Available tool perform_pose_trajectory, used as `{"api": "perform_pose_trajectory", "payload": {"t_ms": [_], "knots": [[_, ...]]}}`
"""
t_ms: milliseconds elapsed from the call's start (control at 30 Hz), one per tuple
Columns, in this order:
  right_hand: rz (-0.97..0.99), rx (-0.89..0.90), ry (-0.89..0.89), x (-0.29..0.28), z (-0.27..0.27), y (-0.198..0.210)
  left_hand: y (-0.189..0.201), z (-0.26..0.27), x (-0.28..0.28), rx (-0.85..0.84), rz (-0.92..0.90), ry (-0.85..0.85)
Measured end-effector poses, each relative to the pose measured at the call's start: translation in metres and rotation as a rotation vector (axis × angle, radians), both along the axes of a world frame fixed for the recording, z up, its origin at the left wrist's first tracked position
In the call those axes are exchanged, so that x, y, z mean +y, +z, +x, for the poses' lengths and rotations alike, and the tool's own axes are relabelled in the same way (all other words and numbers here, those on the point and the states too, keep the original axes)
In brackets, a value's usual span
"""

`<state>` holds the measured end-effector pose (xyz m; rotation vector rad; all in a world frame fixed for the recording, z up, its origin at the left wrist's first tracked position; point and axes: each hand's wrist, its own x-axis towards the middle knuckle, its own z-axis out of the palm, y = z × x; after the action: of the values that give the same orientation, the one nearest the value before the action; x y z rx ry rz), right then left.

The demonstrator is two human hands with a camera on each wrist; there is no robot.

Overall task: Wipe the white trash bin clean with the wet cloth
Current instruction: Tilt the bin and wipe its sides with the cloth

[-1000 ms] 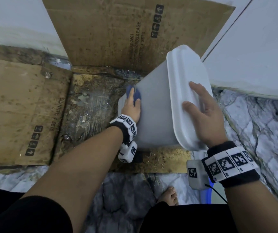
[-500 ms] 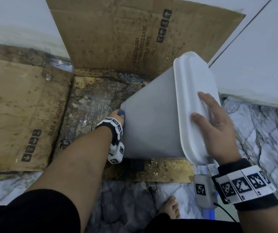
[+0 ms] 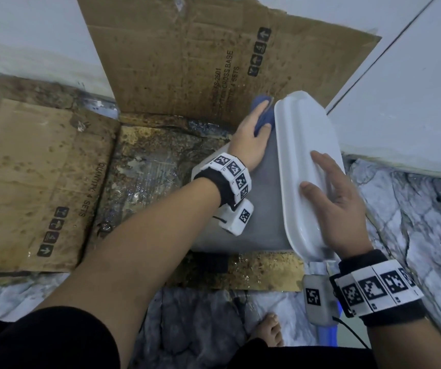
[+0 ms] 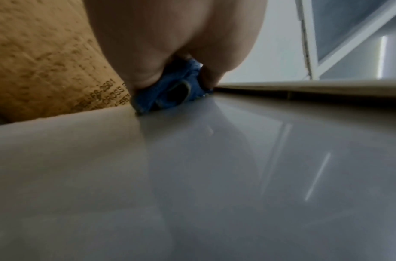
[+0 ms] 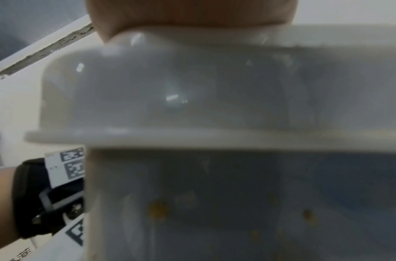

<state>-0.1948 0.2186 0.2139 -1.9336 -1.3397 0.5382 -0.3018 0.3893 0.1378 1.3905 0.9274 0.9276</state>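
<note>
The white trash bin (image 3: pixel 267 225) leans tilted on wet cardboard, its lid (image 3: pixel 301 145) facing right. My left hand (image 3: pixel 251 139) holds the bunched blue wet cloth (image 3: pixel 263 119) and presses it on the bin's side wall at the far upper end, right beside the lid's rim. In the left wrist view the cloth (image 4: pixel 170 95) is squeezed under my palm (image 4: pixel 170 35) against the smooth wall (image 4: pixel 215 176). My right hand (image 3: pixel 341 209) lies flat on the lid with its fingers spread. The right wrist view shows the lid's edge (image 5: pixel 192 97) and brownish spots on the bin body (image 5: pixel 215 203).
A stained cardboard sheet (image 3: pixel 200 57) stands against the wall behind the bin. Another (image 3: pixel 33 169) lies flat at the left, and soaked cardboard (image 3: pixel 155 169) is under the bin. Marble floor (image 3: pixel 413 222) lies to the right, and a bare foot (image 3: pixel 270 331) is below.
My left hand has slid the cloth from the bin's lower far edge up along the side wall to the lid's rim. The right hand has stayed on the lid.
</note>
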Motion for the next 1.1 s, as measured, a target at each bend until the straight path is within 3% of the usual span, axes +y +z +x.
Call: {"api": "perform_pose_trajectory", "payload": {"t_ms": [200, 500, 733, 867, 1100], "knots": [[-0.026, 0.021, -0.004, 0.000, 0.003, 0.000, -0.042, -0.020, 0.004, 0.162, 0.025, 0.019], [-0.038, 0.047, 0.007, 0.001, 0.001, -0.003, -0.111, -0.070, 0.013, 0.404, -0.297, -0.007], [-0.033, 0.063, 0.017, 0.002, 0.002, -0.005, -0.142, -0.087, 0.019, 0.483, -0.452, -0.018], [-0.030, 0.041, 0.024, 0.001, 0.000, -0.004, -0.147, -0.096, 0.020, 0.534, -0.515, -0.043], [-0.039, 0.023, 0.007, 0.001, -0.001, -0.001, -0.134, -0.114, -0.004, 0.778, -0.508, -0.151]]}}
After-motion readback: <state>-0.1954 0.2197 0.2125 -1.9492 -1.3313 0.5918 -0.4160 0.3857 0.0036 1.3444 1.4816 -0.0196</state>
